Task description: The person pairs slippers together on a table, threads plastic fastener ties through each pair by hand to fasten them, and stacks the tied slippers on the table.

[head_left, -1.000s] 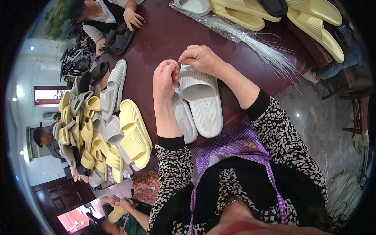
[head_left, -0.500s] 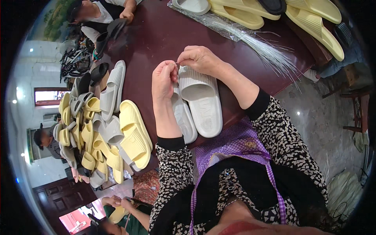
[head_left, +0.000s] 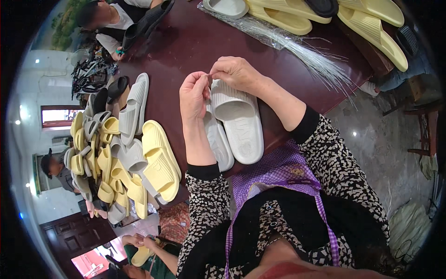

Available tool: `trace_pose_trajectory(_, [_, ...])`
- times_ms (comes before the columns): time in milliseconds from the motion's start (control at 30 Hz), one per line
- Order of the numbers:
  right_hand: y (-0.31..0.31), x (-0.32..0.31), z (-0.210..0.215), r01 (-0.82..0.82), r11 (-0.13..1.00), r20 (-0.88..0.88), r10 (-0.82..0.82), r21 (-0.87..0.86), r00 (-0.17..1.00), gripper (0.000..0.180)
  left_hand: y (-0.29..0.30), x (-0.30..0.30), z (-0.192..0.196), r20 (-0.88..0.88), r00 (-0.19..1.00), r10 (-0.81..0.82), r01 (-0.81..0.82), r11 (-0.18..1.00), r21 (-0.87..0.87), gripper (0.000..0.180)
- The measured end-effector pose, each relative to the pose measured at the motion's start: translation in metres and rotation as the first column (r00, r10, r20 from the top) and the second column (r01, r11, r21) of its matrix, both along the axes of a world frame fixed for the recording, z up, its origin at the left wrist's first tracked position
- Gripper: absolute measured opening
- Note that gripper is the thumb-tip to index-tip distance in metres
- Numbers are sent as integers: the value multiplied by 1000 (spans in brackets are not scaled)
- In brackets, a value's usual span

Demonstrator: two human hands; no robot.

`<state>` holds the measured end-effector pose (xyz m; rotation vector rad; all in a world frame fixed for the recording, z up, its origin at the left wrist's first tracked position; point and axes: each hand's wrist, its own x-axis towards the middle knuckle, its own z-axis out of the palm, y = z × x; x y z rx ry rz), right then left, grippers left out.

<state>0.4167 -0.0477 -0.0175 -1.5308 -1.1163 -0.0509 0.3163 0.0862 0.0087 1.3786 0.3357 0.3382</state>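
Observation:
A pair of grey slide sandals lies side by side in front of me on the dark red table (head_left: 162, 97). The right slide (head_left: 244, 135) shows its ribbed strap and footbed; my left forearm partly covers the left slide (head_left: 217, 142). Over the straps' far ends, my left hand (head_left: 194, 93) pinches with thumb and forefinger. My right hand (head_left: 236, 73) pinches at the same spot, its fingertips meeting the left ones. Whatever thin thing they hold there is too small to make out.
A bundle of clear plastic ties (head_left: 311, 58) lies at the far right, near yellow slides (head_left: 371, 37). Many yellow and grey slides (head_left: 160, 162) are heaped on the left. A co-worker at the far left handles black slides (head_left: 144, 28); another sits lower left with a yellow slide (head_left: 141, 255).
My hands stay almost in place, still pinching together. The co-worker at the far left has lifted and turned the black slides.

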Motion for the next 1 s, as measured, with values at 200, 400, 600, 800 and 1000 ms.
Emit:
trace_pose_trajectory(200, [3,1,-5,4,999,15,-4,54,1000,6,0,0,-1,-21,1000,-10,10,1000,17,5])
trace_pose_trajectory(400, [0,0,-3,-10,999,16,9,49,1000,6,-6,2,1,-87,996,2,6,996,85,5])
trace_pose_trajectory(600, [8,0,-3,62,994,-68,-57,88,996,11,-3,1,1,34,997,74,-77,994,74,11])
trace_pose_trajectory(800, [10,6,-6,244,963,-151,-226,112,962,18,15,-22,19,310,861,404,-447,891,77,28])
trace_pose_trajectory(1000, [4,17,-8,247,951,-267,-193,187,944,16,70,-68,-10,169,756,632,-652,748,121,31])
